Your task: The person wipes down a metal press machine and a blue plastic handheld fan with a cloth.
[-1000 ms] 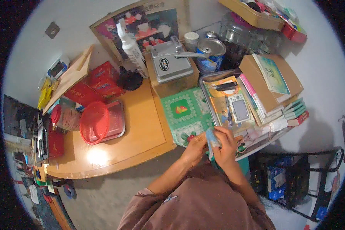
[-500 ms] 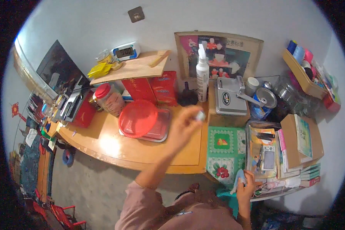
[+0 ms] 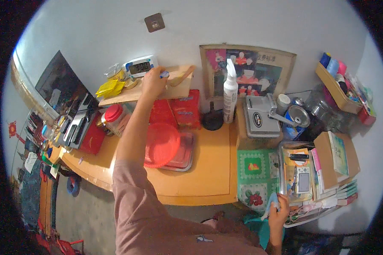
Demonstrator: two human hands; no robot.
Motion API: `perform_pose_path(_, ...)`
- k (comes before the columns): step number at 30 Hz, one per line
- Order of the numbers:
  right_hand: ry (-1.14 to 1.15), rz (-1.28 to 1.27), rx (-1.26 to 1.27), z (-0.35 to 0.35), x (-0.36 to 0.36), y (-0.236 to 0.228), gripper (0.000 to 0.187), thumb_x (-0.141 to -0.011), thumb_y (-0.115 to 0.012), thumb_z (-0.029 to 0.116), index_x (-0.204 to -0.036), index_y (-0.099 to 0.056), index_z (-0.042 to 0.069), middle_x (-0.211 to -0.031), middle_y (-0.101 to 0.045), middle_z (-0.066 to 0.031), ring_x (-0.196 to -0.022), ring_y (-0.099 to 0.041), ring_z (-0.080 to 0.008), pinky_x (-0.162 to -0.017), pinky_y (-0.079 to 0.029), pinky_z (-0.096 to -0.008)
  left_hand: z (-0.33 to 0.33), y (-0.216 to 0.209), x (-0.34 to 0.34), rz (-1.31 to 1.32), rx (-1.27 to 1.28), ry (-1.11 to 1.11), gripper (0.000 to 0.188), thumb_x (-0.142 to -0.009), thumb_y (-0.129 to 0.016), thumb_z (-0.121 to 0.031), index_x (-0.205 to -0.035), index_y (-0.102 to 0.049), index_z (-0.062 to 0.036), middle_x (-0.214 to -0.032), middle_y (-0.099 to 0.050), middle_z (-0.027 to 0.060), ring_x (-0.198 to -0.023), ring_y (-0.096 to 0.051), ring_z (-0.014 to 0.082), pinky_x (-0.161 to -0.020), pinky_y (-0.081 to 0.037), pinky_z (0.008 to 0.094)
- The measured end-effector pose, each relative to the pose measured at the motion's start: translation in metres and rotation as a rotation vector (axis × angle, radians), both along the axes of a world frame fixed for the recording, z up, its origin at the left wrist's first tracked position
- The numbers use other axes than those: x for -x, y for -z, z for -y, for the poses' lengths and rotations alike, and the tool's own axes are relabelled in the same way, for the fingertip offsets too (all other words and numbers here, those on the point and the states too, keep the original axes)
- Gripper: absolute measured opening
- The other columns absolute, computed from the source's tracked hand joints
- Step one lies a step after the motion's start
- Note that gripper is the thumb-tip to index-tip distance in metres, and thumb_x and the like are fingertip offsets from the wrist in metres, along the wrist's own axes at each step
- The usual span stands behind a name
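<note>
My left hand (image 3: 154,80) reaches over the wooden shelf board (image 3: 179,91), its fingers closed on a small whitish-blue object (image 3: 164,74) whose kind is too small to make out. Just behind the hand stands a white digital clock (image 3: 139,67). A curved tan wooden piece (image 3: 181,78) lies on the board to the right of my fingers. At the lower right, my right hand (image 3: 279,211) grips a light-blue cloth (image 3: 271,203) beside the green patterned tablecloth (image 3: 259,178).
Yellow packets (image 3: 110,88) and a glass jar (image 3: 115,71) sit at the board's left end. Below are a red basin (image 3: 162,145), a red-lidded jar (image 3: 113,113) and red boxes (image 3: 186,111). A white spray bottle (image 3: 230,95) stands near a grey metal box (image 3: 259,117).
My left hand has moved up and left from above the desk to the shelf board, still with the small object. My right hand keeps the cloth in nearly the same place. The view has shifted slightly.
</note>
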State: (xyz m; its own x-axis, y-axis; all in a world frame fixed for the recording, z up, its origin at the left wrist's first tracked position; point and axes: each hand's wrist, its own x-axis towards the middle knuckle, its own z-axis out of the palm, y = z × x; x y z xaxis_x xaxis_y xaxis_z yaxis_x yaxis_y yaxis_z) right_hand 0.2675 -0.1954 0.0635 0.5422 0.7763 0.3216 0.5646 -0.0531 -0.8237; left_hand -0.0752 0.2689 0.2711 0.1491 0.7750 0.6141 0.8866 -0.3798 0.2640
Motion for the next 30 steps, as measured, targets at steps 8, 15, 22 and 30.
perform_pose_path(8,0.092,0.067,0.003,-0.001,0.018,-0.004,0.025,-0.08,-0.06,0.002,-0.104,-0.061,-0.003,-0.109,-0.06,-0.0166,-0.103,-0.058,-0.0313,-0.092,-0.045,-0.0401,-0.017,-0.001,0.015,-0.153,0.144,-0.092,0.038,-0.077,-0.066,-0.023,-0.114,-0.065,-0.0113,-0.107,-0.067,0.0136,-0.106,-0.061,0.0311,-0.089,-0.049,0.043)
perform_pose_path(15,0.066,0.05,0.007,-0.011,0.023,-0.001,0.029,-0.078,-0.06,0.0,-0.106,-0.059,-0.004,-0.11,-0.06,-0.0168,-0.104,-0.058,-0.0314,-0.093,-0.045,-0.0399,0.006,-0.021,0.001,-0.169,0.088,-0.028,0.041,-0.08,-0.06,-0.04,-0.104,-0.071,-0.0083,-0.1,-0.067,0.019,-0.101,-0.062,0.0329,-0.088,-0.049,0.0427)
perform_pose_path(22,0.07,0.05,0.041,-0.019,0.035,-0.011,0.028,-0.077,-0.061,0.0,-0.105,-0.061,-0.003,-0.108,-0.06,-0.0164,-0.104,-0.057,-0.0325,-0.093,-0.044,-0.0402,0.011,-0.028,-0.04,-0.28,0.159,0.025,0.033,-0.082,-0.06,-0.038,-0.085,-0.07,-0.0062,-0.086,-0.069,0.0158,-0.084,-0.066,0.0363,-0.075,-0.053,0.0447)
perform_pose_path(30,0.069,0.011,0.007,-0.017,0.035,-0.001,0.027,-0.075,-0.06,-0.001,-0.102,-0.062,-0.004,-0.107,-0.06,-0.0164,-0.101,-0.058,-0.0319,-0.091,-0.045,-0.0399,0.004,-0.031,-0.041,-0.674,0.21,0.169,0.031,-0.081,-0.067,-0.015,-0.112,-0.067,-0.0124,-0.105,-0.068,0.0092,-0.099,-0.065,0.0296,-0.083,-0.052,0.0398)
